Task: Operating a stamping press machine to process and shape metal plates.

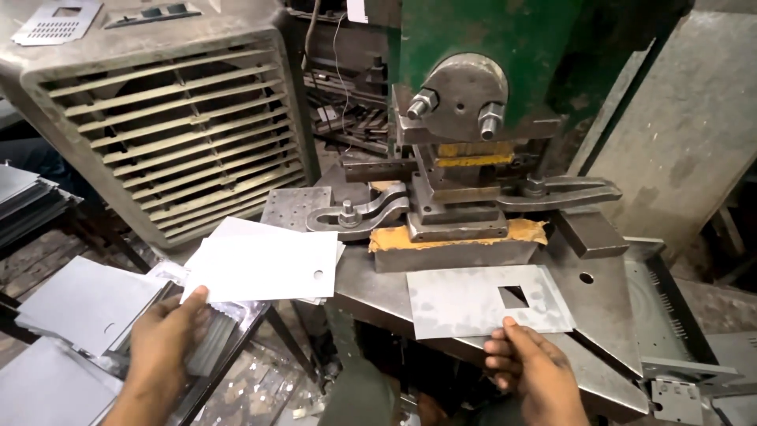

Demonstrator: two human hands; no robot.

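Left hand pinching a blank metal sheet by its corner, above the stack. Right hand gripping the punched sheet on the press surface. Risk: fingers close under the die; sharp edges.

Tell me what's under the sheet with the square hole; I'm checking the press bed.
The punched sheet lies on the grey steel press table; dark table shows through its square hole. The right hand grips its near edge. Anything else underneath is hidden.
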